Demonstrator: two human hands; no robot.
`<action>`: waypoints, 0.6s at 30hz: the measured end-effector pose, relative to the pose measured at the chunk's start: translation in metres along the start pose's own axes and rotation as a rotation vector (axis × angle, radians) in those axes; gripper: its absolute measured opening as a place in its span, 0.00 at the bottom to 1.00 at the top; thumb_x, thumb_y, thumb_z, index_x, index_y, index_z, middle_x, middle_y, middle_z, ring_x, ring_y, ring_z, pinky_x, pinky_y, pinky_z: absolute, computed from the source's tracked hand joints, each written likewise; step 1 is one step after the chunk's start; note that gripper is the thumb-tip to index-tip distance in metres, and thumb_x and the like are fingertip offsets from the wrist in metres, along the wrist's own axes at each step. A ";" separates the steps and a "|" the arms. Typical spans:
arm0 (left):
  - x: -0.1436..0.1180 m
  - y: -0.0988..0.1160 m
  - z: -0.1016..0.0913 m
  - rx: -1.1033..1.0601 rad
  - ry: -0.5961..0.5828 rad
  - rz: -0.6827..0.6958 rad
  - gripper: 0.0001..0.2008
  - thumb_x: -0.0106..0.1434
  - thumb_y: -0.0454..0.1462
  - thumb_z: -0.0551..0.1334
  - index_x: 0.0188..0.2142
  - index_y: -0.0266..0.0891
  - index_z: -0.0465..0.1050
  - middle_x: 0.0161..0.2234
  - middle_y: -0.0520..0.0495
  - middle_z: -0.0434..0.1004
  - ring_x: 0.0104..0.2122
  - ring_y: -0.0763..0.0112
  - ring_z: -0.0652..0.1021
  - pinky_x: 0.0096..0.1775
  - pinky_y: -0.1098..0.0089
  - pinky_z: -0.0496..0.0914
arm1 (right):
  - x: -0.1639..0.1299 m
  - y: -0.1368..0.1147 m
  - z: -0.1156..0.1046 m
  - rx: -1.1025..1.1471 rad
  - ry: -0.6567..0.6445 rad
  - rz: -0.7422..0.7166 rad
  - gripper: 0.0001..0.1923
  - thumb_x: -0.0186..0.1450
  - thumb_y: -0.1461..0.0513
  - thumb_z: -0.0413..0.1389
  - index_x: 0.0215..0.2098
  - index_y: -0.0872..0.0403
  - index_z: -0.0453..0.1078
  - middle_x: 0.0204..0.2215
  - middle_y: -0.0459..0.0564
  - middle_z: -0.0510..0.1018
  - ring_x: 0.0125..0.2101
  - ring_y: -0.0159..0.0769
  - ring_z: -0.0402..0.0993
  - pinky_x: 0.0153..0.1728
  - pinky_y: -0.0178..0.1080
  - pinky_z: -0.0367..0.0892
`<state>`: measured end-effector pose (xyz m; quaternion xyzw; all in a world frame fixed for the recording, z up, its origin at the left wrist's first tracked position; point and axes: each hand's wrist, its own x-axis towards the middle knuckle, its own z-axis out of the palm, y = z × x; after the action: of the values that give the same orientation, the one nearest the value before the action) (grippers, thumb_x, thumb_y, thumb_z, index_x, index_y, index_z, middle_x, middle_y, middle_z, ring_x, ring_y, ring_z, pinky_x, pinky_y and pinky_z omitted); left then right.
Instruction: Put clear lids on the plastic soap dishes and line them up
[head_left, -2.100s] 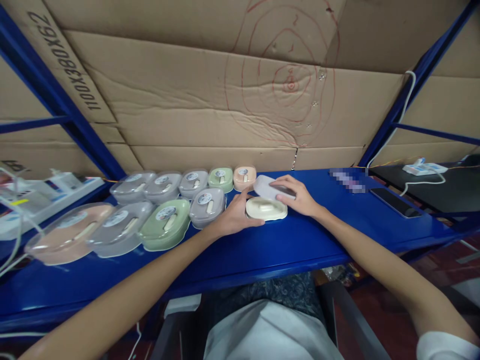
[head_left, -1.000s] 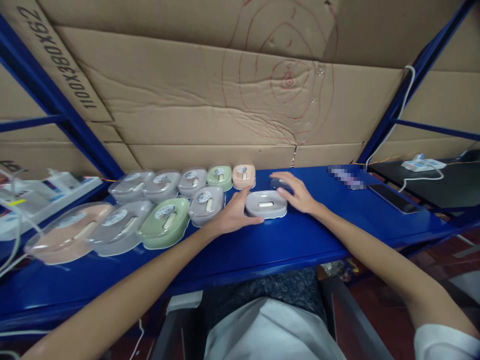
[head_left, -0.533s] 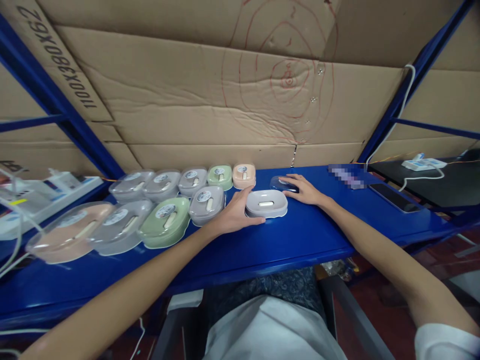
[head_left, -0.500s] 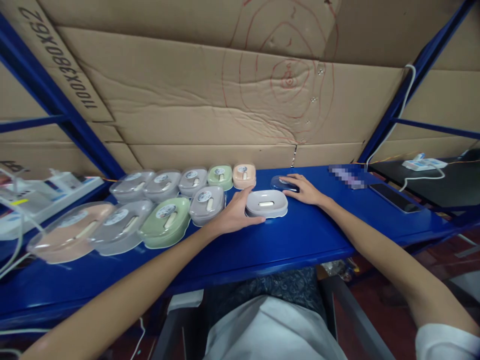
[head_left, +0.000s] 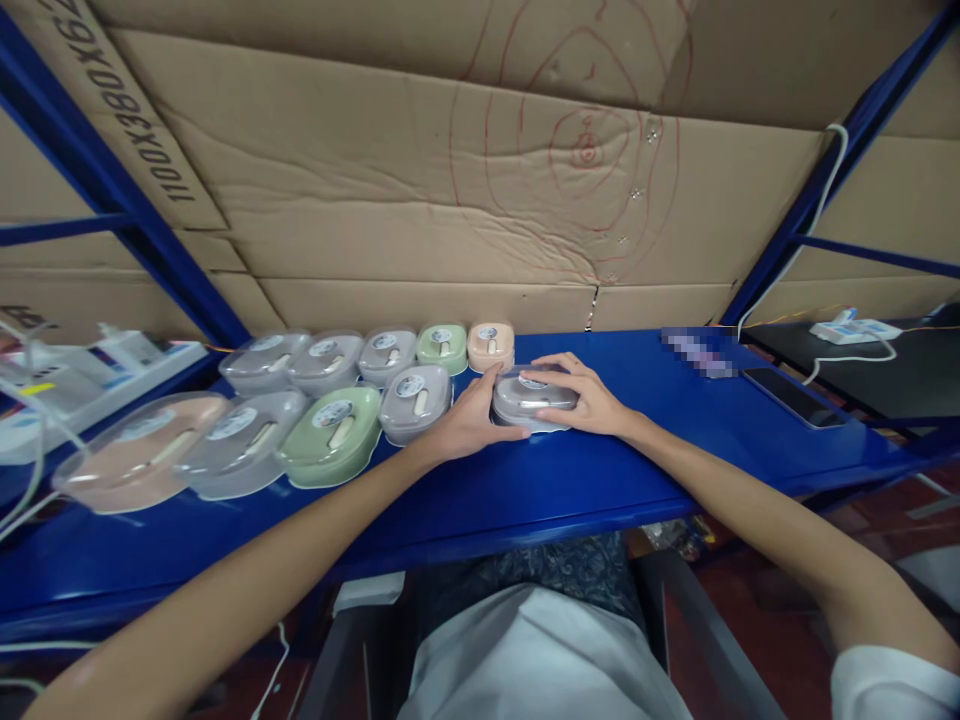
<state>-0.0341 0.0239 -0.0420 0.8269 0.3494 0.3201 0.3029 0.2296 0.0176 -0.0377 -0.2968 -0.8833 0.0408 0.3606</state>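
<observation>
Since a moment ago the right hand has come back from the far side of the worktop and now lies over a clear lid on the grey soap box, fingers spread across its top and right end. Against the box's left end rests the left hand, open, thumb along the near edge. Just left of it stand two rows of lidded boxes, grey, green and peach. Well to the right lies a dark phone. Behind everything rises a cardboard wall.
</observation>
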 end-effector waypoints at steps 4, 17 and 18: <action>0.000 0.000 0.000 0.059 -0.023 -0.091 0.61 0.53 0.54 0.78 0.76 0.40 0.50 0.73 0.29 0.59 0.72 0.35 0.63 0.70 0.39 0.59 | -0.002 0.005 0.004 -0.010 -0.042 -0.006 0.31 0.69 0.46 0.65 0.67 0.40 0.72 0.62 0.55 0.73 0.62 0.50 0.70 0.63 0.59 0.68; -0.001 -0.001 0.001 0.101 -0.014 -0.026 0.53 0.55 0.53 0.77 0.73 0.43 0.56 0.72 0.34 0.63 0.70 0.39 0.67 0.69 0.43 0.62 | -0.002 0.003 0.004 -0.002 -0.099 0.033 0.32 0.68 0.44 0.64 0.68 0.37 0.70 0.64 0.54 0.71 0.64 0.53 0.68 0.65 0.61 0.65; -0.001 -0.001 0.000 0.101 -0.017 -0.024 0.53 0.55 0.54 0.77 0.73 0.43 0.56 0.72 0.34 0.63 0.70 0.39 0.66 0.69 0.42 0.62 | -0.001 0.002 0.004 0.012 -0.100 0.034 0.32 0.68 0.44 0.64 0.68 0.38 0.70 0.64 0.55 0.71 0.65 0.53 0.68 0.65 0.61 0.65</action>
<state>-0.0345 0.0236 -0.0431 0.8395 0.3727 0.2913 0.2674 0.2285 0.0193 -0.0421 -0.3074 -0.8947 0.0672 0.3170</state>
